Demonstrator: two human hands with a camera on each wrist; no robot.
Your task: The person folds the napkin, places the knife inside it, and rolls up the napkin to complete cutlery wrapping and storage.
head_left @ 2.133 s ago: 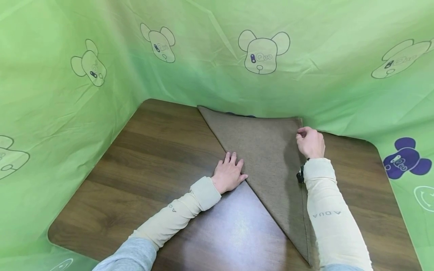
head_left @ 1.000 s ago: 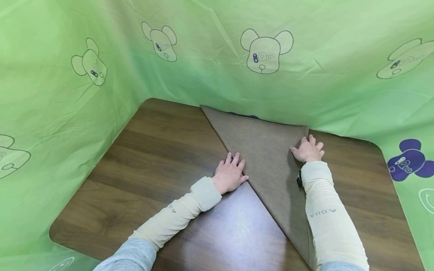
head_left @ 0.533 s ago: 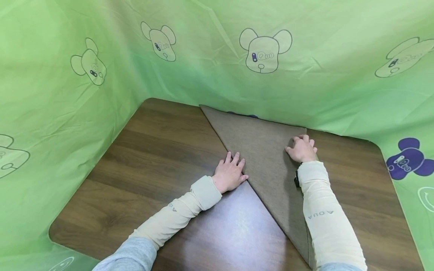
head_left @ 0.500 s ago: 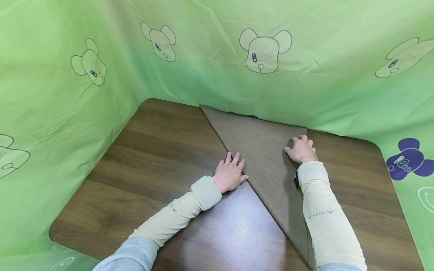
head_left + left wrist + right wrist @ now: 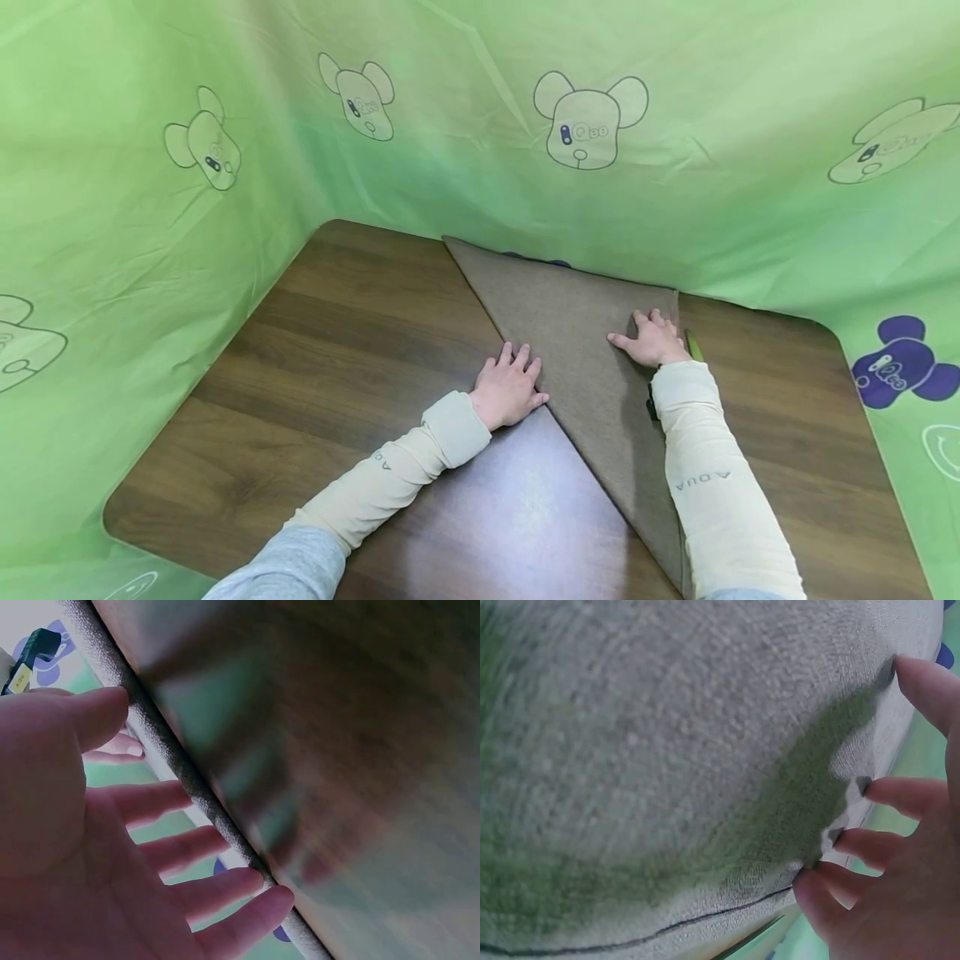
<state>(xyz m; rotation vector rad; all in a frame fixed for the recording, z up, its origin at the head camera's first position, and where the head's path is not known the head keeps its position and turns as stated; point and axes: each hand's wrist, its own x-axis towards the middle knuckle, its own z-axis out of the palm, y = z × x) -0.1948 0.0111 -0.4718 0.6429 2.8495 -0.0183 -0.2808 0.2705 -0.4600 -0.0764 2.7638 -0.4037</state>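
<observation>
Right hand (image 5: 649, 340) was shifted inward on cloth (image 5: 562, 312) – fingers spread; light smoothing advised – cloth's diagonal edge best steadied by straight-fingered left hand (image 5: 506, 389).

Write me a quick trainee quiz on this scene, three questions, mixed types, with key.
1. True or false: the left hand is at the diagonal edge of the brown cloth.
2. What outline does the cloth make on the wooden table?
A) roughly a circle
B) roughly a triangle
C) a long narrow strip
3. Fill in: the hand nearer the cloth's far-right corner is the ____ one.

Key:
1. True
2. B
3. Right; the right hand is at the cloth just short of that corner.
</observation>
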